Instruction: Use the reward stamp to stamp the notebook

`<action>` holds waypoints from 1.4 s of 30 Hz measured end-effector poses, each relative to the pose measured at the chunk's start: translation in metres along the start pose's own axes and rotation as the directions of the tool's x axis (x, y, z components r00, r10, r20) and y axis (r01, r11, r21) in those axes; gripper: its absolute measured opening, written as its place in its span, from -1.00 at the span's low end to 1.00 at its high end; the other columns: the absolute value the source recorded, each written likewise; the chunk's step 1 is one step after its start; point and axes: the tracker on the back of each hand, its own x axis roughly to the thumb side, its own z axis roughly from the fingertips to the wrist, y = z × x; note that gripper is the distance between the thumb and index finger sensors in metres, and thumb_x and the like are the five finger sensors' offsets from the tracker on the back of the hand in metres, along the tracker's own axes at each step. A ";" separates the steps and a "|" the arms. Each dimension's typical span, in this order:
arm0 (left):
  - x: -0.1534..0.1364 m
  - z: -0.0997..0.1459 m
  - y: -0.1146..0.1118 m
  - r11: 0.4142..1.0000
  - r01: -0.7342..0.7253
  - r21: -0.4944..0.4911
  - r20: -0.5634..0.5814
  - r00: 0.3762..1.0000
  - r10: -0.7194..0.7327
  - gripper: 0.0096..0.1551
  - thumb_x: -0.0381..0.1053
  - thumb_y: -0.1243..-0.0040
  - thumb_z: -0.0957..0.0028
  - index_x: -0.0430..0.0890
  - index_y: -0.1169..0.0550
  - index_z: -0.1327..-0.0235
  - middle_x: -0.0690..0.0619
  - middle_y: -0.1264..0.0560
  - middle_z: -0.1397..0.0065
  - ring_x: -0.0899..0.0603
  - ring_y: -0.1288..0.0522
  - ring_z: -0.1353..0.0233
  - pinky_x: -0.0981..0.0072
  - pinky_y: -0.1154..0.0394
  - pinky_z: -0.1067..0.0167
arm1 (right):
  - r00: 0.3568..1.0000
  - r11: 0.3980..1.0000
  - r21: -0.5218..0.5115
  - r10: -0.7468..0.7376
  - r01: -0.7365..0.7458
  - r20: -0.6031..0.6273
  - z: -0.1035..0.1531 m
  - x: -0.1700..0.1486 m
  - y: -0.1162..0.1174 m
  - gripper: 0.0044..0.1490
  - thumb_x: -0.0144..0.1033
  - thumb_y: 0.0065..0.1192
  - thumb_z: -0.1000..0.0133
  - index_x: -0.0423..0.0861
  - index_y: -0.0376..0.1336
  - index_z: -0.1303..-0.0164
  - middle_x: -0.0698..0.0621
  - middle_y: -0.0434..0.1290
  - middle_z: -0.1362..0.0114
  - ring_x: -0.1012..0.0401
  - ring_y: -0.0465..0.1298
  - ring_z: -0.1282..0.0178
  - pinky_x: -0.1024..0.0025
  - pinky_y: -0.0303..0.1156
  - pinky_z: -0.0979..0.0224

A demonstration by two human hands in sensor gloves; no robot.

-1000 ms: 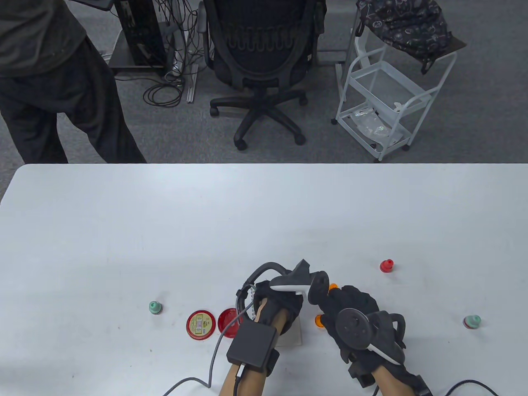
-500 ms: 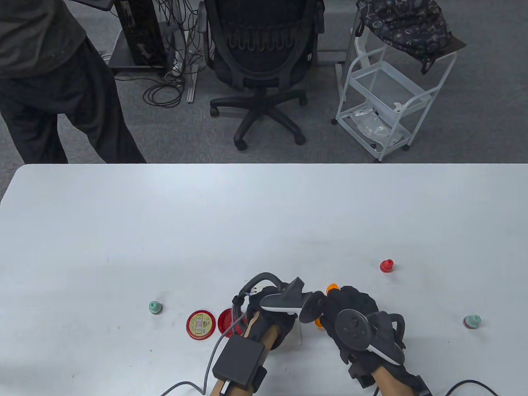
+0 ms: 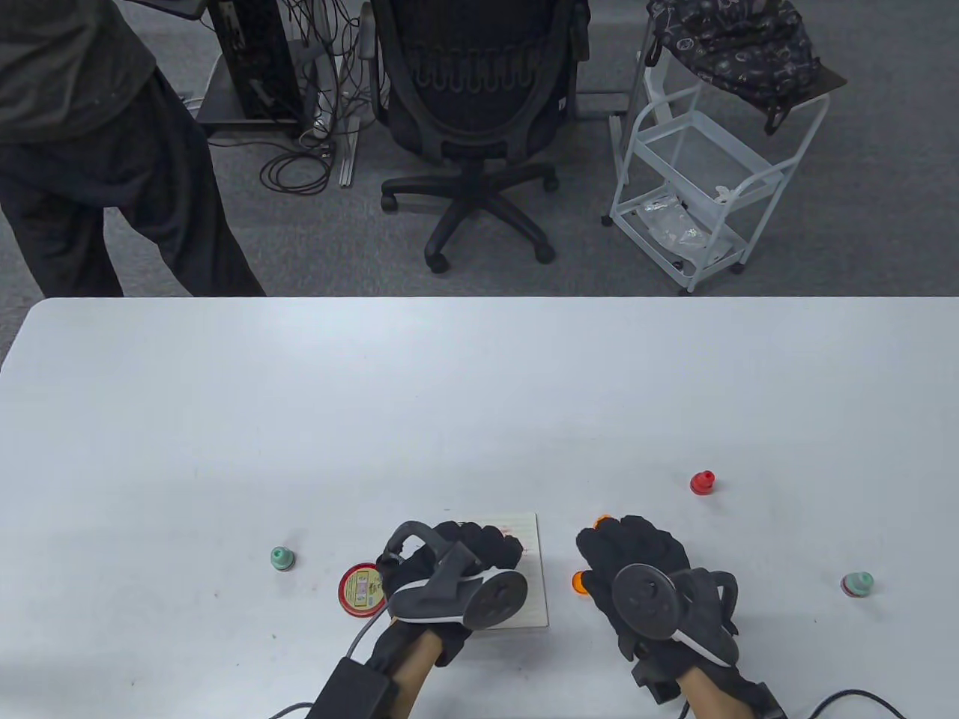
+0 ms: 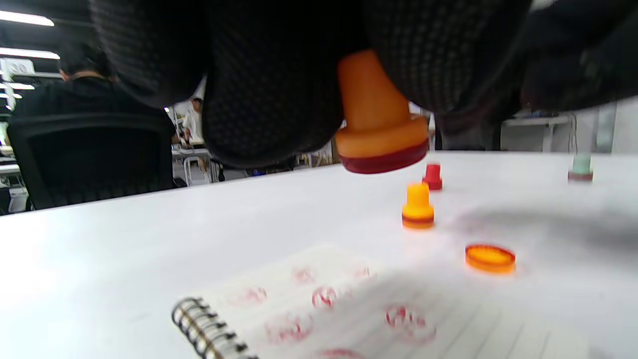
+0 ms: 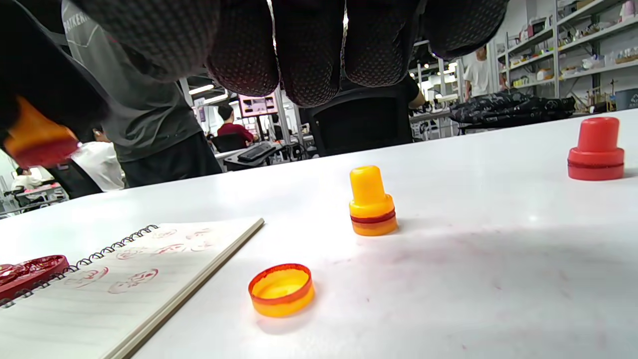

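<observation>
My left hand (image 3: 479, 545) hovers over the left part of the spiral notebook (image 3: 527, 543) and pinches an orange stamp (image 4: 380, 130) by its handle. The stamp's red face points down, a little above the page. The notebook (image 4: 349, 309) lies open on the white table (image 3: 300, 419) and carries several red imprints. My right hand (image 3: 633, 550) rests to the right of the notebook with loosely curved fingers (image 5: 309, 55) that hold nothing. In the table view the held stamp is hidden under the left hand.
Just right of the notebook lie an orange cap (image 3: 578, 582) and a second orange stamp (image 5: 371, 202). A red stamp (image 3: 703, 483) and a green stamp (image 3: 856, 584) stand farther right, another green stamp (image 3: 281, 558) at the left. A red labelled lid (image 3: 358, 592) and ink pad (image 5: 30, 271) sit left of the notebook.
My left hand has drawn back left and toward the table's near edge, uncovering the far half of the notebook and covering the red pad. The right hand has barely moved.
</observation>
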 end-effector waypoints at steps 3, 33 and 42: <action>-0.009 0.016 0.006 0.997 -0.030 0.069 -0.033 0.999 0.032 -0.49 -0.03 -0.38 0.08 -0.10 -0.68 -0.16 -0.09 -0.68 -0.18 -0.16 -0.70 0.03 -0.09 -0.57 -0.10 | 1.000 1.000 0.013 -0.013 0.013 -0.010 -0.001 -0.002 0.003 -0.30 0.01 0.21 0.03 0.11 0.25 -0.36 0.03 0.32 -0.56 -0.11 0.29 -0.60 -0.19 0.23 -0.56; -0.037 0.063 -0.010 0.984 -0.027 0.178 -0.026 0.999 0.032 -0.49 0.02 -0.37 0.04 -0.14 -0.71 -0.14 -0.09 -0.71 -0.11 -0.12 -0.71 0.12 -0.06 -0.60 -0.04 | 0.983 0.908 0.397 0.173 -0.136 -0.059 -0.020 0.001 0.067 -0.07 0.05 0.22 0.09 0.10 0.00 -0.50 0.02 0.02 -0.58 -0.09 0.08 -0.61 -0.13 0.10 -0.61; -0.032 0.060 -0.013 0.990 -0.015 0.137 -0.004 1.000 0.016 -0.49 0.02 -0.37 0.04 -0.13 -0.71 -0.14 -0.09 -0.71 -0.11 -0.12 -0.71 0.12 -0.06 -0.60 -0.04 | 0.979 0.900 0.410 0.192 -0.149 -0.067 -0.025 0.005 0.066 -0.17 -0.02 0.22 0.09 0.14 0.05 -0.41 0.02 0.08 -0.53 -0.10 0.11 -0.57 -0.14 0.11 -0.58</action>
